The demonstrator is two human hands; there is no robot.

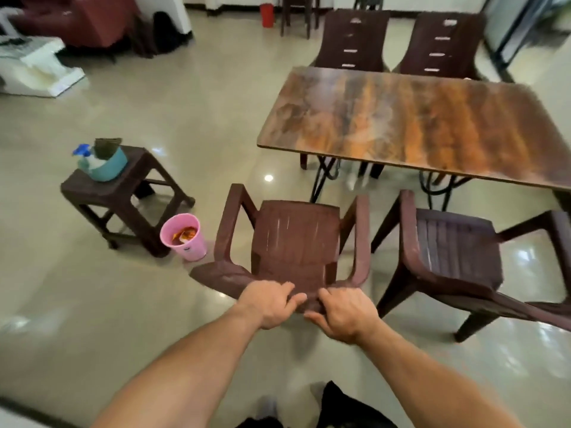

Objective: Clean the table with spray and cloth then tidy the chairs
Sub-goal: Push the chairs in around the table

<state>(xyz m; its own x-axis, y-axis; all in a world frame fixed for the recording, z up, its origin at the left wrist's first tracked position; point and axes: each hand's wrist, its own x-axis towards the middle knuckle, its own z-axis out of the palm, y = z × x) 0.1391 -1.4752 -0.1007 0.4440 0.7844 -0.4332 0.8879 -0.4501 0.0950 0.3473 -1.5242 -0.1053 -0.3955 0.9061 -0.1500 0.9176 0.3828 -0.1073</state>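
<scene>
Right, head view: both hands are on the brown chair (293, 239) in the near middle. The left hand (272, 304) grips the top edge of the backrest, fingers curled over it, and the right hand (343, 316) clamps the same edge just beside it, thumb towards the person. The chair's seat faces away, towards the table (417, 125), and it stands off the table's near left corner, apart from it. A second chair (457, 251) sits to the right, also near the table's near side, its front legs close to the edge. On the far side, two more chairs, one on the left (355, 38) and one on the right (441, 41), are drawn up to the table. Over on the left, well apart, a low stool (123, 193) carries a teal tub (108, 169); the spray bottle (85, 156) with its blue trigger is at the tub's left edge, whether inside or beside is hard to tell, and the dark cloth (106, 146) sticks up out of the tub. A pink bucket (185, 236) stands on the floor between stool and held chair, something orange inside.
</scene>
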